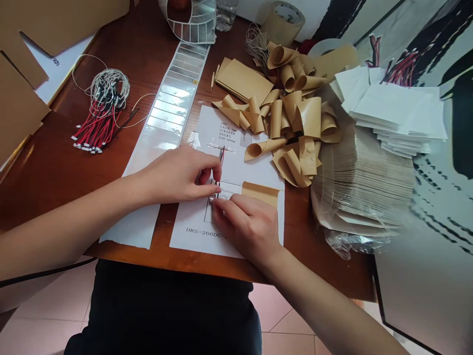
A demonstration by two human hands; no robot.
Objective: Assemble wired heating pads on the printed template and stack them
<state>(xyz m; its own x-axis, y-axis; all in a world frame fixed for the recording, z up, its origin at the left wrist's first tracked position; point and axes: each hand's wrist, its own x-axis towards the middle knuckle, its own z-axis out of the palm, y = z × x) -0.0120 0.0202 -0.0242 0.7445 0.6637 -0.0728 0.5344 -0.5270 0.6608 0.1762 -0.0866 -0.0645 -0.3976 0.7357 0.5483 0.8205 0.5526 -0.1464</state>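
A printed paper sheet (199, 231), marked "DRS-206DC", lies in front of me with a line drawing on it. Over the drawing, my left hand (185, 175) has its thumb and fingers closed around a thin red-and-black wire (222, 155) running down from a taped strip on the sheet. My right hand (251, 222) is pinched just below, its fingertips meeting the wire's lower end; exactly what they grip is hidden. Beside the right hand lies a brown paper piece (260, 193) with a curled edge.
Curled brown paper pieces (295, 113) are heaped behind the sheet. A label strip (170, 103) runs from its roll on the left, near bundled red-and-black wires (98, 111). To the right stand a stack of card (373, 182), white packets (399, 108) and a tape roll (283, 22).
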